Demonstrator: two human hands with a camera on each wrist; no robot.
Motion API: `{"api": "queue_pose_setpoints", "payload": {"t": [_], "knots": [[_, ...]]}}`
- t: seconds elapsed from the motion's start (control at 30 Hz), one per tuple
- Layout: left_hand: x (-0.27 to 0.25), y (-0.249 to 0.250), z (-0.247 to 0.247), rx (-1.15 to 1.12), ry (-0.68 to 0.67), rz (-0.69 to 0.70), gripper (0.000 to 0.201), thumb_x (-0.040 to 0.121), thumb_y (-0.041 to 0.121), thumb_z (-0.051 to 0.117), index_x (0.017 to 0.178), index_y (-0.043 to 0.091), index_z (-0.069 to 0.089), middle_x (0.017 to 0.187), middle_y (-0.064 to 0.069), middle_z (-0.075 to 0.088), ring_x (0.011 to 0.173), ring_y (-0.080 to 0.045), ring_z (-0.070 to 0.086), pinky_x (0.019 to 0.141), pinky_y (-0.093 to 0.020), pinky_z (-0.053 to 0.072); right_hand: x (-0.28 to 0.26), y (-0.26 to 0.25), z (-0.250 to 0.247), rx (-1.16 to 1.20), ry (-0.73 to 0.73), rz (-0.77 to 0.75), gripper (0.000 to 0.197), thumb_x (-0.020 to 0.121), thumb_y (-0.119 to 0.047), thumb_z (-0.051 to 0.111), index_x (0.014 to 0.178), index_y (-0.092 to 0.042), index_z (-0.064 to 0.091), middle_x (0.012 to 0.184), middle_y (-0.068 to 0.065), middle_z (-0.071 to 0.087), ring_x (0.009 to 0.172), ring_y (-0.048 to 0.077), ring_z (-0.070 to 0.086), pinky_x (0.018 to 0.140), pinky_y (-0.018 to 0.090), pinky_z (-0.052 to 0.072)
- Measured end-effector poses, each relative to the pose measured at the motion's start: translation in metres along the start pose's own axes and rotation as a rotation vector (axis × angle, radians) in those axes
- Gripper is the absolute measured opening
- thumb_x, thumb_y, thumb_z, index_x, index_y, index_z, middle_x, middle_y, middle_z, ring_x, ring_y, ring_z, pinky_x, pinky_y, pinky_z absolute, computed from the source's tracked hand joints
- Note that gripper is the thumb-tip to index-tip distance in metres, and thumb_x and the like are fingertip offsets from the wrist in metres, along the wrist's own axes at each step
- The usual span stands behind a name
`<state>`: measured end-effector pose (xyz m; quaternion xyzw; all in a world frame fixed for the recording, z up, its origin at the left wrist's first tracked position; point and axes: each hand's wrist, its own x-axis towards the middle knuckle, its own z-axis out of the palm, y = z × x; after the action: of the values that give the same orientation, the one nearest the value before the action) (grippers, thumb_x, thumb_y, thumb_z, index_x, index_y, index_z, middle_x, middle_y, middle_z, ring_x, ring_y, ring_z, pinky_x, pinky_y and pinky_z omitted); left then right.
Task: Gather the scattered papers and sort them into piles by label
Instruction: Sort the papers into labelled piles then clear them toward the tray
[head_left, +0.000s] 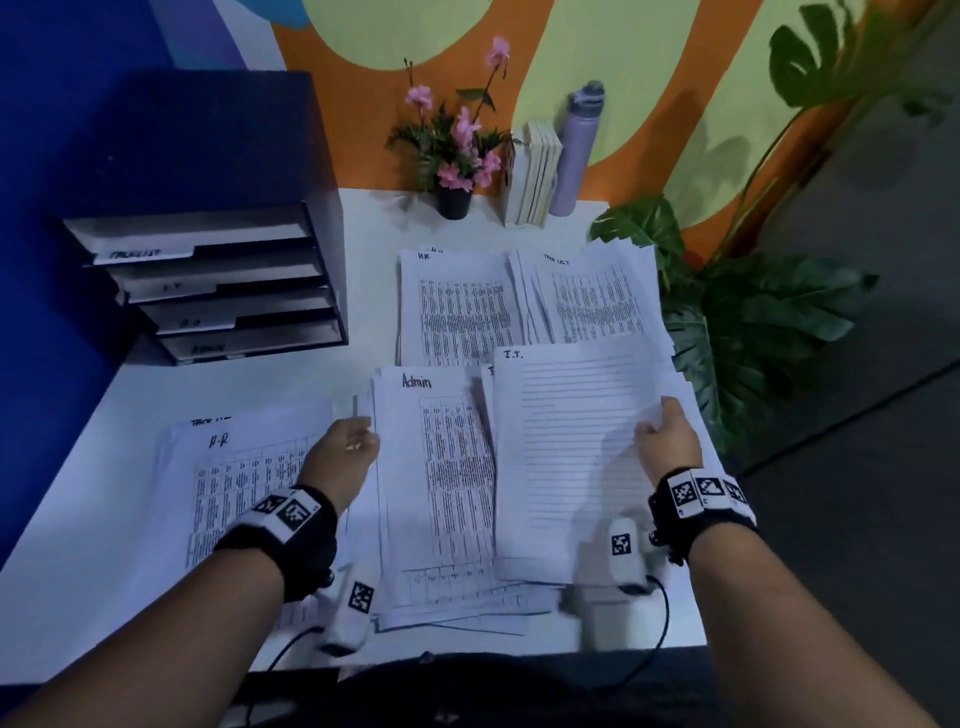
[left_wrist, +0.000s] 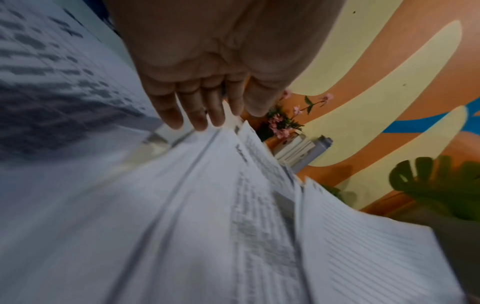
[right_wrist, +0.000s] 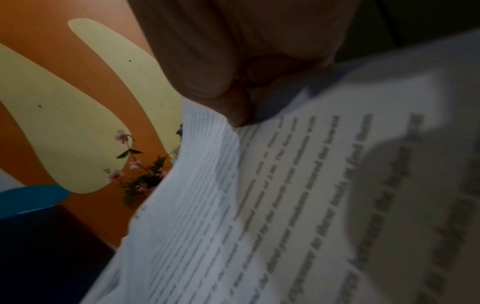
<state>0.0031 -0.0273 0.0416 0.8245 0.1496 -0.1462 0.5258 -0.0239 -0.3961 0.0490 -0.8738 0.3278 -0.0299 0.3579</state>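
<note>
On the white table (head_left: 358, 270), an "Admin" pile (head_left: 441, 493) lies front centre. My left hand (head_left: 363, 441) rests its straight fingers (left_wrist: 197, 117) on that pile's left edge. My right hand (head_left: 652, 423) pinches the right edge of a lined sheet marked "I.T." (head_left: 566, 457) and holds it lifted over more sheets. In the right wrist view my thumb (right_wrist: 233, 107) presses on this sheet (right_wrist: 259, 205). An "H.R" sheet (head_left: 234, 483) lies at front left. An "H.R" pile (head_left: 457, 306) and a "Task List" pile (head_left: 592, 296) lie at the back.
A dark tray organiser (head_left: 218, 280) with labelled shelves stands at the back left. A flower pot (head_left: 454, 200), books (head_left: 535, 176) and a purple bottle (head_left: 579, 150) line the wall. A large leafy plant (head_left: 753, 312) stands past the table's right edge.
</note>
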Motion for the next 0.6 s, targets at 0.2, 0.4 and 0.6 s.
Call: {"api": "queue_pose_setpoints", "payload": {"t": [0.2, 0.4, 0.6], "knots": [[0.023, -0.058, -0.039, 0.307, 0.183, -0.151, 0.059, 0.088, 0.020, 0.063, 0.143, 0.017, 0.041, 0.147, -0.011, 0.041, 0.125, -0.033, 0.050, 0.104, -0.041, 0.042, 0.010, 0.021, -0.021, -0.234, 0.120, 0.056, 0.065, 0.082, 0.003, 0.049, 0.144, -0.010, 0.035, 0.137, 0.024, 0.036, 0.125, 0.043, 0.040, 0.103, 0.047, 0.039], [0.021, -0.101, -0.084, 0.611, 0.263, -0.376, 0.081, 0.078, 0.020, 0.064, 0.149, 0.020, 0.027, 0.155, -0.013, 0.023, 0.137, -0.035, 0.034, 0.110, -0.045, 0.036, -0.013, -0.018, 0.026, -0.290, -0.084, -0.149, 0.060, 0.087, 0.002, 0.051, 0.144, -0.012, 0.041, 0.145, 0.016, 0.035, 0.129, 0.037, 0.039, 0.105, 0.047, 0.039], [0.009, -0.129, -0.110, 0.705, 0.247, -0.423, 0.100, 0.064, 0.051, 0.076, 0.146, 0.021, 0.028, 0.146, -0.015, 0.032, 0.130, -0.035, 0.039, 0.105, -0.045, 0.040, -0.078, -0.085, 0.115, -0.226, -0.536, -0.411, 0.030, 0.094, -0.012, 0.055, 0.122, -0.013, 0.065, 0.126, 0.008, 0.060, 0.114, 0.025, 0.060, 0.100, 0.031, 0.046]]}}
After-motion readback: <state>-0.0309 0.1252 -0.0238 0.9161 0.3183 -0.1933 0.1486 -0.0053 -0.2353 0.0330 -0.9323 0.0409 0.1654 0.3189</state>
